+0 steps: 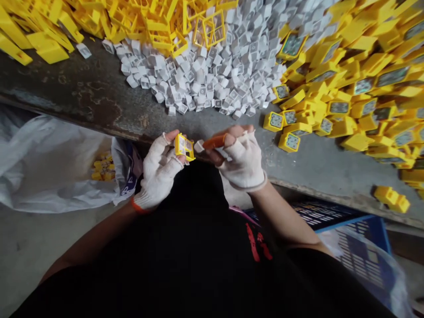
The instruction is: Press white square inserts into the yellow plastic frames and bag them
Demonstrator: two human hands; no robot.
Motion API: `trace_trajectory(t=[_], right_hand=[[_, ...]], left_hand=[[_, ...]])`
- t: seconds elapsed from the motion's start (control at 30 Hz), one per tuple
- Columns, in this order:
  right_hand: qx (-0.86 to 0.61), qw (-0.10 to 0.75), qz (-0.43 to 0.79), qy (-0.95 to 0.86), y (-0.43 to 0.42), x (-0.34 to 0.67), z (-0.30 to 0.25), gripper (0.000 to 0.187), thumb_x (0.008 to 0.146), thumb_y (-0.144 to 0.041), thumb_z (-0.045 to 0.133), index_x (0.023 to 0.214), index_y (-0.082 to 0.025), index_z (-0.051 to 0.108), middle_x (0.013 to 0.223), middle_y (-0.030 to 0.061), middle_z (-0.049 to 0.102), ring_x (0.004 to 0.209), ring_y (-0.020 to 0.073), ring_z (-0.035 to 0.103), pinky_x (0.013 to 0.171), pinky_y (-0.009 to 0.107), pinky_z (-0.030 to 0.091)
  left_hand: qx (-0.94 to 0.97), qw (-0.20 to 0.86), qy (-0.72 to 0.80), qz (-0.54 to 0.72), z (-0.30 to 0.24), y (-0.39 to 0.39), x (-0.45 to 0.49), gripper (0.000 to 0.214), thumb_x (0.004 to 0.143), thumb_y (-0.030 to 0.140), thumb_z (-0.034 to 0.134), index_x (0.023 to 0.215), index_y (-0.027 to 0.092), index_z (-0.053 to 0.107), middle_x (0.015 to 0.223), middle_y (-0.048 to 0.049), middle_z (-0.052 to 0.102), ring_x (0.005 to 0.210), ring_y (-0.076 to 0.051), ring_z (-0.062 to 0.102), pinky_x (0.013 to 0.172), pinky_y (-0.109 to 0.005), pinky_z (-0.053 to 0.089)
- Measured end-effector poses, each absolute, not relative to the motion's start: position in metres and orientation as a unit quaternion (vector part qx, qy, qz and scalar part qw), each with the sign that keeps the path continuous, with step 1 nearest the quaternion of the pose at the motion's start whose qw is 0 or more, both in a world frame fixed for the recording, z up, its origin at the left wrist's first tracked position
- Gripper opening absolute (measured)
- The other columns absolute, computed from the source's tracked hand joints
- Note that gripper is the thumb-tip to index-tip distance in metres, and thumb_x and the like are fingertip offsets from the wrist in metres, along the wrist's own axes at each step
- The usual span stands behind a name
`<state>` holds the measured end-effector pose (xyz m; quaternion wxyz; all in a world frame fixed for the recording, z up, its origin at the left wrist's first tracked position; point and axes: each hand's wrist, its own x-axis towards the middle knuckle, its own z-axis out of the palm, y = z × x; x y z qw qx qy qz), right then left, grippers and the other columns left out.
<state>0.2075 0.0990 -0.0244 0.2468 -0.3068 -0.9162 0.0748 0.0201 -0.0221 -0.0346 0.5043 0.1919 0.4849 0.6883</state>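
Observation:
Both hands wear white gloves that leave the fingertips bare. My left hand (161, 165) pinches a small yellow plastic frame (184, 147) with square openings, some of them filled with white pieces. Just right of it, my right hand (240, 154) grips a small white plastic cube (199, 146) at its fingertips, apart from the frame or nearly touching it. That hand is slightly blurred. Beyond both hands lies a heap of similar white cubes (205, 79), with a pile of empty yellow frames (155, 24) behind it.
Yellow blocks with patterned inserts (339, 107) pile up on the right of the grey metal table (99, 97). Two yellow pieces (391, 198) lie near its front edge. A white sack (56, 163) holding yellow pieces stands at left; a blue crate (357, 229) stands below right.

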Motion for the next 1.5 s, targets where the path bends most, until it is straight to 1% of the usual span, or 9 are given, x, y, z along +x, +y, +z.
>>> trace_trajectory(t=[0.13,0.27,0.47,0.6,0.77,0.97,1.13,1.3,1.5], right_hand=[[-0.247,0.326,0.064,-0.910,0.066,0.211,-0.022,0.017,0.118,-0.023,0.061,0.111,-0.029,0.075,0.103,0.0011,0.083,0.090,0.0213,0.068,0.091,0.043,0.042],[-0.227,0.327,0.032,-0.917,0.066,0.216,-0.022,0.018,0.117,-0.018,0.061,0.112,-0.030,0.074,0.101,-0.0015,0.081,0.088,0.0191,0.065,0.090,0.042,0.039],[-0.172,0.174,0.035,-0.969,0.067,0.232,-0.004,0.021,0.121,-0.022,0.056,0.115,-0.029,0.076,0.107,-0.0001,0.080,0.093,0.0198,0.063,0.094,0.040,0.041],[-0.167,0.170,0.072,-0.968,0.066,0.244,0.004,0.028,0.125,-0.032,0.049,0.114,-0.028,0.075,0.105,0.0016,0.081,0.094,0.0212,0.067,0.093,0.043,0.043],[-0.169,0.247,0.172,-0.938,0.069,0.258,-0.007,0.017,0.119,-0.037,0.063,0.108,-0.028,0.072,0.100,-0.0004,0.081,0.088,0.0201,0.070,0.094,0.042,0.046],[-0.229,0.214,0.235,-0.920,0.063,0.257,-0.021,0.035,0.115,-0.063,0.061,0.106,-0.033,0.078,0.093,-0.0012,0.076,0.089,0.0218,0.072,0.102,0.049,0.050],[-0.247,0.202,0.211,-0.924,0.060,0.263,-0.019,0.031,0.115,-0.058,0.059,0.114,-0.035,0.079,0.098,0.0015,0.077,0.098,0.0251,0.074,0.109,0.055,0.050],[-0.188,0.105,0.193,-0.957,0.069,0.264,0.005,0.031,0.118,-0.054,0.054,0.113,-0.036,0.078,0.106,0.0036,0.081,0.105,0.0268,0.073,0.113,0.056,0.052],[-0.093,0.083,0.186,-0.975,0.082,0.273,0.018,0.037,0.124,-0.048,0.047,0.123,-0.036,0.082,0.115,0.0028,0.085,0.108,0.0238,0.076,0.107,0.050,0.057]], left_hand=[[0.260,0.487,0.490,0.674,-0.037,-0.028,0.023,0.053,0.087,0.036,0.106,0.134,0.030,0.082,0.149,-0.0088,0.081,0.147,-0.036,0.076,0.127,-0.047,0.062],[0.297,0.510,0.472,0.655,-0.031,-0.029,0.021,0.047,0.085,0.034,0.108,0.128,0.033,0.088,0.136,-0.0052,0.088,0.127,-0.030,0.085,0.113,-0.039,0.070],[0.237,0.629,0.448,0.589,-0.020,-0.019,0.021,0.041,0.083,0.045,0.110,0.117,0.030,0.094,0.113,-0.0038,0.092,0.096,-0.022,0.087,0.086,-0.029,0.073],[0.268,0.620,0.465,0.573,-0.028,-0.021,0.025,0.038,0.087,0.041,0.108,0.120,0.030,0.094,0.116,-0.0043,0.091,0.100,-0.023,0.087,0.089,-0.028,0.072],[0.310,0.597,0.474,0.567,-0.035,-0.029,0.028,0.057,0.081,0.039,0.109,0.133,0.026,0.089,0.130,-0.0106,0.089,0.120,-0.035,0.087,0.103,-0.042,0.071],[0.315,0.589,0.481,0.568,-0.018,-0.032,0.030,0.054,0.079,0.031,0.110,0.129,0.025,0.091,0.128,-0.0092,0.089,0.131,-0.037,0.084,0.109,-0.042,0.070],[0.318,0.595,0.473,0.567,-0.011,-0.032,0.032,0.056,0.071,0.018,0.112,0.123,0.024,0.091,0.133,-0.0083,0.087,0.133,-0.035,0.083,0.115,-0.040,0.070],[0.313,0.607,0.478,0.553,-0.018,-0.032,0.030,0.056,0.075,0.031,0.111,0.126,0.025,0.090,0.127,-0.0089,0.089,0.131,-0.039,0.083,0.110,-0.048,0.071],[0.287,0.647,0.449,0.545,-0.028,-0.032,0.030,0.051,0.077,0.044,0.113,0.120,0.026,0.093,0.120,-0.0087,0.089,0.110,-0.031,0.086,0.088,-0.035,0.072]])
